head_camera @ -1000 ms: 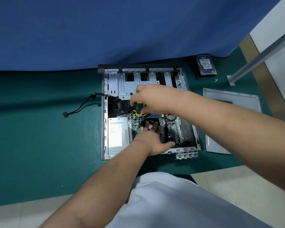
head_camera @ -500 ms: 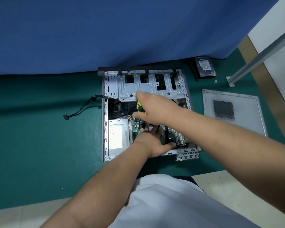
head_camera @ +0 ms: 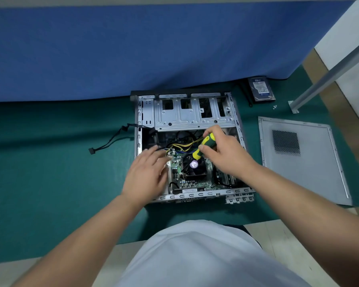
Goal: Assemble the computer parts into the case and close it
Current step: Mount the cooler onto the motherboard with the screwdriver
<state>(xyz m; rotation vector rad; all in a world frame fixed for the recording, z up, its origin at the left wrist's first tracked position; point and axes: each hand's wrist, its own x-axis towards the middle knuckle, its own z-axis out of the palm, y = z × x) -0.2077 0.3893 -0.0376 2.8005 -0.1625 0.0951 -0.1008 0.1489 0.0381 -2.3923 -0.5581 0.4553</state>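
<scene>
Over open case (head_camera: 187, 121) mid-desk: right hand (head_camera: 226, 154) grips screwdriver (head_camera: 203, 145) above CPU fan (head_camera: 194, 165); left hand (head_camera: 147, 172) fingers straight, holding nothing, w/ side panel (head_camera: 303, 160) nr right edge.

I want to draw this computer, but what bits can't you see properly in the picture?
- Screwdriver tip, head view: hidden behind the fan, so which screw it meets is unclear.
- Power supply, head view: covered by the left hand, which is blurred.
- Slots at the case's right side: partly hidden under the right hand.
- Hard drive label: too small to read.
- Screws: too tiny to count.
</scene>
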